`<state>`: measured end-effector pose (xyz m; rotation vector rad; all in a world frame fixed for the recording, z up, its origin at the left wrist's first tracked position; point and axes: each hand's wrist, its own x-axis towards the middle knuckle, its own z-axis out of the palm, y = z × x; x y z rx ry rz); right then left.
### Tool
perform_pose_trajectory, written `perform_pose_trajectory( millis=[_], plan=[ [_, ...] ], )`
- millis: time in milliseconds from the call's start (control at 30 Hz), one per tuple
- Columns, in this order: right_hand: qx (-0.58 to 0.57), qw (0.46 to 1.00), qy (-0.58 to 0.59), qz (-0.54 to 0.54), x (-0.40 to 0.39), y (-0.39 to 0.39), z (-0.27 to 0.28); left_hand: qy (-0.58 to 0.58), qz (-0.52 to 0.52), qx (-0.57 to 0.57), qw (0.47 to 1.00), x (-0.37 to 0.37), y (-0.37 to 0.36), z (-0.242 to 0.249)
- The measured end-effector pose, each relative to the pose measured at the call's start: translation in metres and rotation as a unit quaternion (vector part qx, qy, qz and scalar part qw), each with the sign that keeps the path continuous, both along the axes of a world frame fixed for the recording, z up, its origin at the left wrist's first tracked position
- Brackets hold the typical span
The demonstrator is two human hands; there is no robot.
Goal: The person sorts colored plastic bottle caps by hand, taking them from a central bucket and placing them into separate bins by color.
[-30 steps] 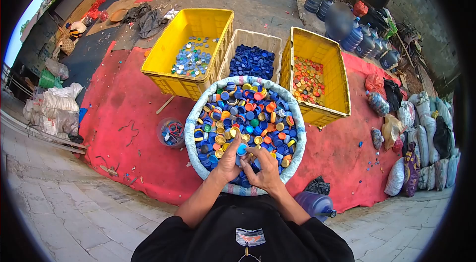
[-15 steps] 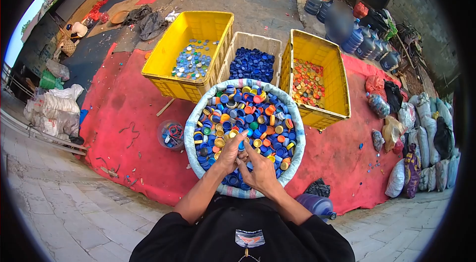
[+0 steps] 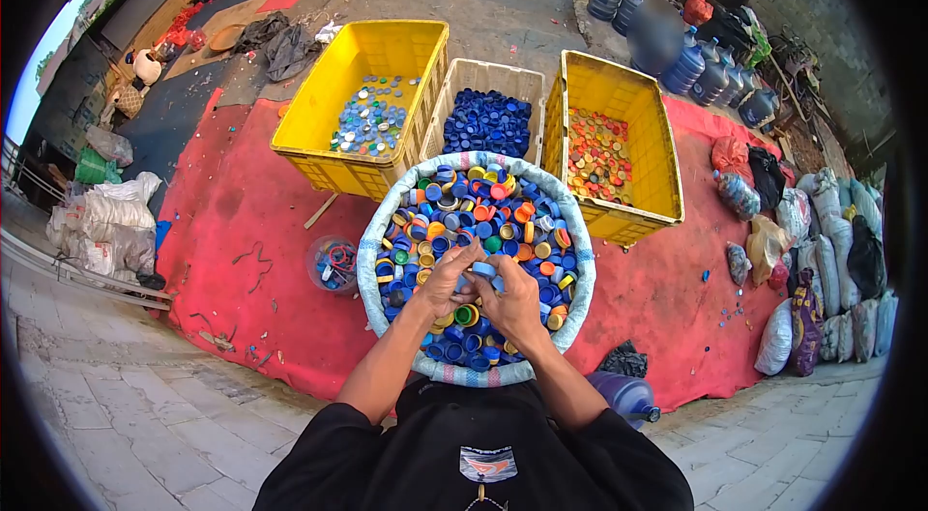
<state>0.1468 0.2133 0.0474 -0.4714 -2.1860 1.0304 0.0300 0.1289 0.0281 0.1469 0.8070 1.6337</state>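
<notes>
A round tub point(image 3: 368, 264) with a pale blue cloth rim is heaped with mixed plastic bottle caps point(image 3: 450, 221), mostly blue, yellow and orange. Over the heap, my right hand point(image 3: 514, 303) pinches a light blue bottle cap point(image 3: 483, 270) between thumb and fingers. Close beside it, my left hand point(image 3: 443, 284) is curled closed around what looks like another bluish cap, mostly hidden by the fingers. Both hands nearly touch. Just below them a green cap point(image 3: 466, 315) lies in the heap.
Beyond the tub stand a yellow crate point(image 3: 329, 168) with pale caps, a white crate point(image 3: 522, 76) with dark blue caps and a yellow crate point(image 3: 619, 221) with orange and red caps. A small clear tub point(image 3: 319, 269) sits left; a water jug point(image 3: 626, 397) lies right.
My hands have turned and drawn slightly apart. The light blue cap now shows clearly in my right fingers, and the green cap below has come into view.
</notes>
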Motion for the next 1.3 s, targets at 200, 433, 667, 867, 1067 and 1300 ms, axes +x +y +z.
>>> perform_pose_trajectory(
  millis=[200,433,667,867,1067,1300],
  plan=[
    [0.112,0.990,-0.023,-0.083,0.002,0.002,-0.019,0.166,0.048,-0.016,0.985,0.018,0.000,0.018],
    [0.039,0.998,-0.004,-0.046,-0.005,-0.003,-0.019,0.173,0.002,0.025,0.985,0.001,-0.007,0.003],
    [-0.034,0.998,-0.040,-0.018,-0.009,0.004,-0.007,0.148,-0.004,0.014,0.989,-0.011,-0.003,0.000],
    [0.007,0.997,-0.062,-0.047,-0.011,0.004,-0.011,0.137,-0.004,0.044,0.990,-0.011,0.003,0.000],
    [-0.016,0.998,-0.001,-0.054,-0.011,0.012,-0.010,0.102,-0.025,0.065,0.992,-0.013,0.000,-0.006],
    [-0.015,0.998,0.032,-0.054,-0.014,0.018,-0.013,0.113,-0.014,0.069,0.991,-0.013,0.008,-0.006]
  ],
)
